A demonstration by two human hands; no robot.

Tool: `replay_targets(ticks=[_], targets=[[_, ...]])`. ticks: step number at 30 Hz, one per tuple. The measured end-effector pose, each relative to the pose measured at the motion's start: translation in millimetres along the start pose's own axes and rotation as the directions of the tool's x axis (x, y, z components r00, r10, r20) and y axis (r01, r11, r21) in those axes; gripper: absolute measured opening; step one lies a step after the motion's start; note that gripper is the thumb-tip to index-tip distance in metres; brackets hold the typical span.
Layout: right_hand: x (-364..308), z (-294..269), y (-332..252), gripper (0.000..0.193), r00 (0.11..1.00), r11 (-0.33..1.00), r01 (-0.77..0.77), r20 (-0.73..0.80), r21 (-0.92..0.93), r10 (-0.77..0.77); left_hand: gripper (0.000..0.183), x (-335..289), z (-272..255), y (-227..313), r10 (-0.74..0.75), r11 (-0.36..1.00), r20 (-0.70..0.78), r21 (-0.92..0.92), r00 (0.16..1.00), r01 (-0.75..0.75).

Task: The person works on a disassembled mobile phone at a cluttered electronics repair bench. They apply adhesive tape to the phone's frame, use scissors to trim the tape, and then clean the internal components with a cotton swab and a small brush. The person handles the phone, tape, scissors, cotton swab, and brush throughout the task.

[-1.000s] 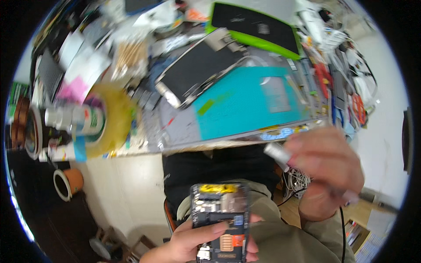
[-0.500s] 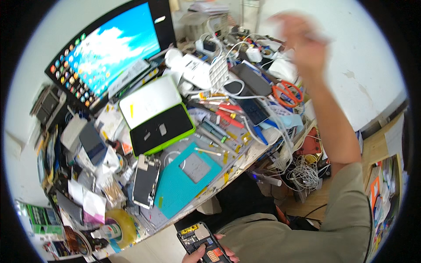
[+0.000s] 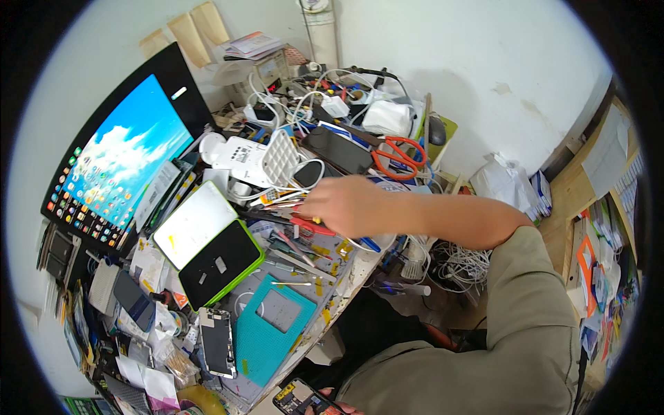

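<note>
At the lower edge, my left hand [image 3: 350,409] is closed around a phone [image 3: 293,394] with its back off, so its inner parts show. My right hand [image 3: 342,206] reaches across to the tools on the bench, its fingers curled downward beside red-handled pliers [image 3: 310,225]. Whether those fingers grip anything is hidden. Left of it lies an open green case [image 3: 254,261] with a black lining and two small pieces inside. A teal mat [image 3: 252,349] with a rectangular cut-out lies nearer me, and beside it rests a detached phone screen [image 3: 217,342]. A cotton swab [image 3: 290,283] lies above the mat.
A lit monitor [image 3: 124,152] stands at the back left. Orange-handled scissors [image 3: 400,159], a dark phone [image 3: 337,149] and white cables crowd the far side. Below the bench's right edge lies a coil of white cable [image 3: 460,266]. Shelves [image 3: 588,277] stand at the right.
My right hand has come down from the raised upper right to the tools at mid-bench. The view has shifted, and the phone in my left hand now sits lower in it.
</note>
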State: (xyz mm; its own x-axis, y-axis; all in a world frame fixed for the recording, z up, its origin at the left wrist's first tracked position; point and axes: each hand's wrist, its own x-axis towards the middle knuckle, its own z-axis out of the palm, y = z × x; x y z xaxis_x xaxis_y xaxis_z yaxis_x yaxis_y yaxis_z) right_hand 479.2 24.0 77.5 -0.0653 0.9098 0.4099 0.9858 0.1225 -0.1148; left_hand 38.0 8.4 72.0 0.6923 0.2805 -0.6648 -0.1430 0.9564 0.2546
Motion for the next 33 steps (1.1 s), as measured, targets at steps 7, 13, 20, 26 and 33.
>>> replay_targets(ticks=[7,13,20,26,33], targets=[[-56,-59,20,0.013,0.903,0.866,-0.426,0.180,0.261,0.390,0.061,21,-2,5,0.050,0.998,0.010,-0.029,0.999,-0.050],[-103,-58,7,0.011,0.915,0.908,-0.402,0.022,0.118,0.402,0.062,35,6,10,0.041,0.994,0.051,0.096,0.998,-0.046],[-123,-36,-29,0.009,0.967,0.965,-0.252,0.044,0.071,0.250,0.054,39,13,4,0.051,0.991,-0.024,0.129,0.998,-0.048],[-120,-26,-38,0.012,0.983,0.981,-0.183,0.034,0.065,0.181,0.056,32,4,-4,0.120,0.980,0.117,0.143,0.986,-0.137],[-99,-25,-39,0.013,0.975,0.975,-0.220,0.033,-0.021,0.221,0.074,36,-1,29,0.382,0.869,0.391,0.156,0.837,-0.470]])
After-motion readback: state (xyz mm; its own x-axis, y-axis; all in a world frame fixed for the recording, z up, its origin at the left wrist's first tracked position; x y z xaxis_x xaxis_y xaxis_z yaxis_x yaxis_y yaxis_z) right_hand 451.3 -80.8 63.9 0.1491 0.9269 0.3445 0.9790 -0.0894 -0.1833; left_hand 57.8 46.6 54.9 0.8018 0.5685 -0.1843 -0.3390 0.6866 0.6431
